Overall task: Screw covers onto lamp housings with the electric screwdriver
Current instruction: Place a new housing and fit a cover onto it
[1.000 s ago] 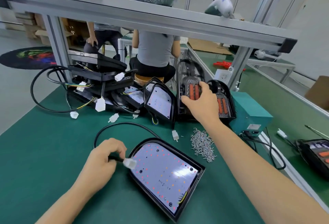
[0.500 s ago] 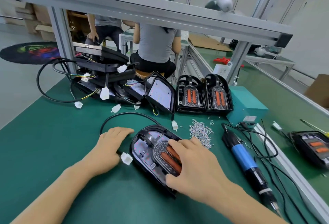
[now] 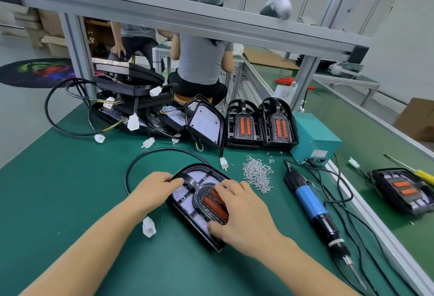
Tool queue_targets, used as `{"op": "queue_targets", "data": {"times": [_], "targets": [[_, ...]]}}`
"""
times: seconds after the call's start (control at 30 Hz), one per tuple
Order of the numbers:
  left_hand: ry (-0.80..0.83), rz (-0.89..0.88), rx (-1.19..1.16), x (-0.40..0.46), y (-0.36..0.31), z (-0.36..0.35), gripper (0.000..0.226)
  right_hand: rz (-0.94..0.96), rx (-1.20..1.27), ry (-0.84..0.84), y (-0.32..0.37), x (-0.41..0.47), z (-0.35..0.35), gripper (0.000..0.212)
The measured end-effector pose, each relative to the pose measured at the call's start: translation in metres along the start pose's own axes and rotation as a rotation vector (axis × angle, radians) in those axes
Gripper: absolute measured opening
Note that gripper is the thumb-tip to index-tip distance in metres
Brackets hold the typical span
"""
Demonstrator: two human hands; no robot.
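Pressing down on the cover (image 3: 212, 198), both hands seat it on the lamp housing (image 3: 187, 219) lying flat near the worktop's front edge, presumably so the screw holes line up before any screw goes in. The right hand (image 3: 242, 215) lies over the cover's red lenses with fingers (image 3: 231, 184) spread and flat; the left hand (image 3: 156, 190) steadies the housing's far left rim, its fingers lightly bent on the edge (no pinch that I can make out). The electric screwdriver (image 3: 312, 208) lies untouched toward the right edge, its cord looping around it. A heap of loose screws (image 3: 257, 173) sits between housing and screwdriver, within easy reach. The housing's own black cable (image 3: 150, 154) arcs behind it, and its white plug (image 3: 149, 226) rests beside the left wrist, where it could snag. Two more covers (image 3: 260, 124) stand propped further back, against a teal box (image 3: 315, 135).
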State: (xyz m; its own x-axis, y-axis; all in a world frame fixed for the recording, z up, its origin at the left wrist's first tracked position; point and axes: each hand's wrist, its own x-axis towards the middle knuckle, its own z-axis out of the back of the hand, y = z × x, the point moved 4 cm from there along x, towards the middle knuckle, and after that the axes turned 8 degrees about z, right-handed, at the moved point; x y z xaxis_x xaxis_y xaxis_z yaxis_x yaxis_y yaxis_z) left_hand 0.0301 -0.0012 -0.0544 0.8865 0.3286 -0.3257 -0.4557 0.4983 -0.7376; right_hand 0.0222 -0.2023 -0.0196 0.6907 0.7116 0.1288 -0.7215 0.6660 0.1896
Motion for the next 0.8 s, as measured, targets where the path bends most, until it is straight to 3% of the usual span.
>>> {"op": "queue_targets", "data": {"times": [0.17, 0.23, 0.3, 0.53, 0.8], "targets": [[-0.028, 0.082, -0.337, 0.006, -0.009, -0.002, 0.014, 0.011, 0.067, -0.081, -0.002, -0.005, 0.0, 0.068], [-0.022, 0.074, -0.404, 0.007, -0.013, -0.006, 0.005, 0.01, 0.05, -0.097, -0.001, -0.004, 0.0, 0.067], [-0.048, 0.044, -0.406, 0.009, -0.018, -0.009, 0.01, 0.0, 0.023, -0.095, 0.0, -0.002, -0.002, 0.069], [-0.356, -0.055, 0.005, 0.012, -0.022, -0.017, 0.03, -0.038, -0.017, -0.067, -0.001, 0.006, -0.004, 0.062], [-0.351, -0.029, 0.266, 0.012, -0.024, -0.013, 0.033, -0.015, -0.051, -0.077, -0.002, 0.007, -0.004, 0.06]]}}
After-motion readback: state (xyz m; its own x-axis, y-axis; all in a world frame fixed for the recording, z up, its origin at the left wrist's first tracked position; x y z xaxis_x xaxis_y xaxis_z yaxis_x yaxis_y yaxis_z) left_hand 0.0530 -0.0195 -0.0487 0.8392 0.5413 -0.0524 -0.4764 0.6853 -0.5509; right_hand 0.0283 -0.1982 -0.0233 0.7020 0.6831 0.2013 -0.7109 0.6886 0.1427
